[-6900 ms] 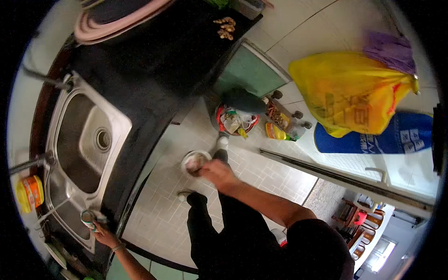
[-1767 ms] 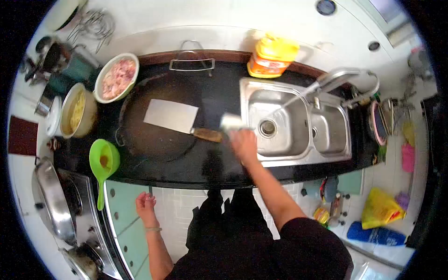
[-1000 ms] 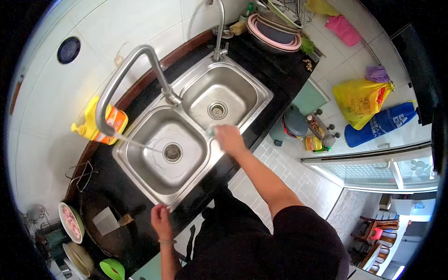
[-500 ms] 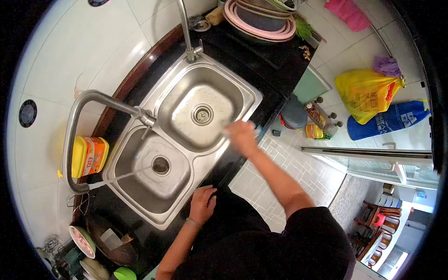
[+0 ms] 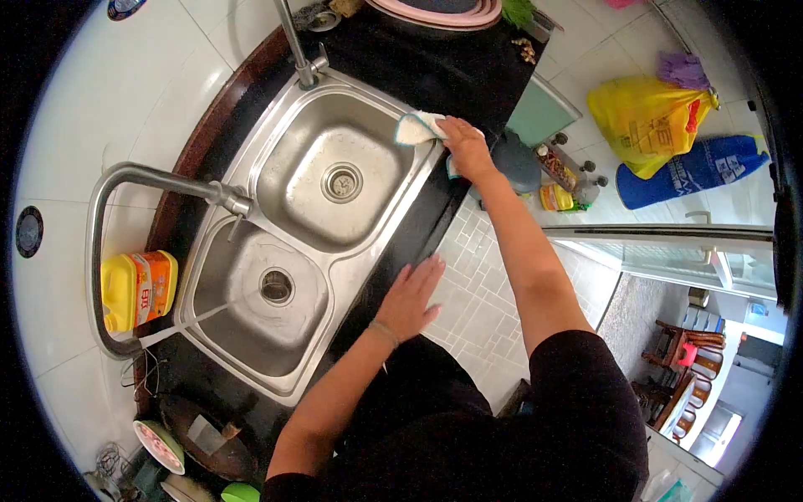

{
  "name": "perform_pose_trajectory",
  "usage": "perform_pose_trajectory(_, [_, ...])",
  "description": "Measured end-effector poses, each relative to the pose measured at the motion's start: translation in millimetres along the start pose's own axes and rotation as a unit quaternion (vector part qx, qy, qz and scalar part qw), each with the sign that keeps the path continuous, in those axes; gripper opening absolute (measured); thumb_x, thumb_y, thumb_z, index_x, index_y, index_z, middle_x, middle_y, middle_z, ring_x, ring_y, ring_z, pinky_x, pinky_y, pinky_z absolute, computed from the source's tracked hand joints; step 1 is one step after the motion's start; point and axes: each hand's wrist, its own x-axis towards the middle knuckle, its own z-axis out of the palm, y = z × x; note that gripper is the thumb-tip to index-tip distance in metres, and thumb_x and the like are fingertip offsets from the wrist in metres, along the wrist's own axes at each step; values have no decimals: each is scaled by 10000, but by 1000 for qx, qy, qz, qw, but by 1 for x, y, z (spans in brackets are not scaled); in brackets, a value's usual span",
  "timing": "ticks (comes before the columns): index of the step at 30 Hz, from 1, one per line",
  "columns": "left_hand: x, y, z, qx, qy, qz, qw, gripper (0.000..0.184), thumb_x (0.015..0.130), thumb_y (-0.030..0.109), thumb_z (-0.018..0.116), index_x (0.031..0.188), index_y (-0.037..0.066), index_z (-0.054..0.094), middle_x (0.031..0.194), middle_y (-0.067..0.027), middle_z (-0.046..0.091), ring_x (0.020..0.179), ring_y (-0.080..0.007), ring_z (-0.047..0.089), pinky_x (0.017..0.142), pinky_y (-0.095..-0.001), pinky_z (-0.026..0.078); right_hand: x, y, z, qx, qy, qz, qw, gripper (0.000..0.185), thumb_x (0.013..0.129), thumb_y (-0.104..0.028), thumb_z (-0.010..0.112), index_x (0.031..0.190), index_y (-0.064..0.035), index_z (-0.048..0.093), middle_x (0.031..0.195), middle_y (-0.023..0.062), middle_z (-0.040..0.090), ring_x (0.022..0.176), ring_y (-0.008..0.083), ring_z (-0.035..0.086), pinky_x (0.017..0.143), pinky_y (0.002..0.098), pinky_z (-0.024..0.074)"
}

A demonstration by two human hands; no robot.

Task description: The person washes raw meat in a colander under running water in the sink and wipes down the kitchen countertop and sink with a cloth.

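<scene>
My right hand (image 5: pixel 465 148) presses a white cloth (image 5: pixel 418 129) with a blue-green edge onto the far right corner of the steel sink rim and the black counter beside it. Part of the cloth is hidden under the palm. My left hand (image 5: pixel 406 301) is held flat near the counter's front edge, fingers stretched out and nothing in it. The double sink (image 5: pixel 324 269) lies to the left of both hands. From the curved faucet (image 5: pixel 102 201), water runs into the nearer basin (image 5: pixel 242 322). The other basin (image 5: pixel 293 180) shows a wet bottom and a drain.
A yellow detergent jug (image 5: pixel 138 289) stands behind the faucet. A second tap (image 5: pixel 293 42) rises at the sink's back corner. Pink-rimmed basins (image 5: pixel 443 17) are stacked at the counter's far end. At lower left are a bowl (image 5: pixel 159 446) and a dark pan (image 5: pixel 188 418).
My right hand has slid the cloth along the sink rim toward the far right corner. My left hand has moved right along the counter edge, its fingers now straightened. The camera view has shifted.
</scene>
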Motion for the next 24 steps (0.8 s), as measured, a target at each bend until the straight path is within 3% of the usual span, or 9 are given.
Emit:
perform_pose_trajectory(4, [-11, -27, -2, 22, -35, 52, 998, 617, 800, 240, 580, 1340, 72, 335, 1417, -105, 284, 1306, -272, 266, 1068, -441, 207, -58, -59, -10, -13, -54, -71, 996, 487, 772, -75, 565, 1249, -107, 474, 1233, 165, 505, 1140, 294, 488, 947, 405, 395])
perform_pose_trajectory(7, [-59, -44, -19, 179, -10, -4, 984, 559, 818, 325, 557, 1336, 224, 372, 1436, -46, 266, 1328, -243, 226, 1070, -466, 190, -114, -151, -14, 90, -4, -73, 993, 509, 702, -103, 625, 1198, -98, 510, 1136, 145, 561, 1052, 292, 537, 862, 412, 429])
perform_pose_trajectory(8, [-80, -60, -19, 181, -12, -57, 982, 569, 816, 353, 554, 1342, 256, 363, 1437, -38, 265, 1329, -279, 216, 1073, -483, 169, -118, -197, -37, 70, -99, -33, 992, 499, 694, -104, 621, 1178, -70, 504, 1098, 162, 560, 1022, 309, 543, 804, 420, 439])
perform_pose_trajectory(9, [-106, -66, -29, 209, -11, -104, 972, 572, 822, 366, 541, 1349, 244, 357, 1440, -62, 256, 1327, -330, 200, 1071, -511, 149, -140, -230, -27, 114, -174, 31, 977, 513, 717, -117, 587, 1216, -83, 473, 1213, 171, 487, 1109, 315, 483, 892, 435, 388])
perform_pose_trajectory(10, [-132, -68, -38, 251, -10, -169, 953, 574, 819, 368, 545, 1349, 246, 358, 1441, -92, 244, 1322, -370, 187, 1062, -537, 143, -165, -262, -12, 108, -37, -7, 993, 504, 723, -117, 561, 1215, -66, 467, 1210, 191, 475, 1103, 339, 476, 889, 437, 390])
perform_pose_trajectory(13, [-225, -99, -37, 232, 55, -321, 917, 606, 815, 279, 557, 1335, 52, 345, 1428, -201, 209, 1318, -382, 190, 1066, -523, 126, -197, -354, -26, 85, -141, 4, 986, 499, 780, -145, 472, 1263, -33, 416, 1256, 220, 417, 1166, 385, 396, 933, 473, 353])
perform_pose_trajectory(19, [-342, -61, -59, 112, 260, -344, 895, 564, 758, -19, 593, 1280, 22, 383, 1363, -236, 282, 1215, -407, 361, 968, -423, 366, -177, -440, 18, 250, -243, -41, 936, 310, 764, -149, 512, 1059, -77, 574, 1012, 153, 585, 984, 309, 547, 852, 432, 402])
perform_pose_trajectory(21, [-361, -36, -64, 130, 298, -354, 877, 548, 772, -25, 580, 1280, 22, 381, 1355, -235, 292, 1207, -403, 374, 950, -422, 386, -149, -456, 58, 479, -222, 161, 834, 242, 855, -141, 501, 1072, -52, 559, 946, 170, 605, 835, 298, 596, 728, 390, 464])
perform_pose_trajectory(24, [-387, -7, -70, 137, 371, -360, 845, 479, 801, -26, 542, 1260, 21, 411, 1324, -222, 336, 1197, -380, 396, 931, -403, 408, -99, -467, 92, 655, -243, 248, 671, 270, 876, -174, 550, 1123, -66, 544, 811, 26, 559, 680, 128, 519, 624, 259, 448])
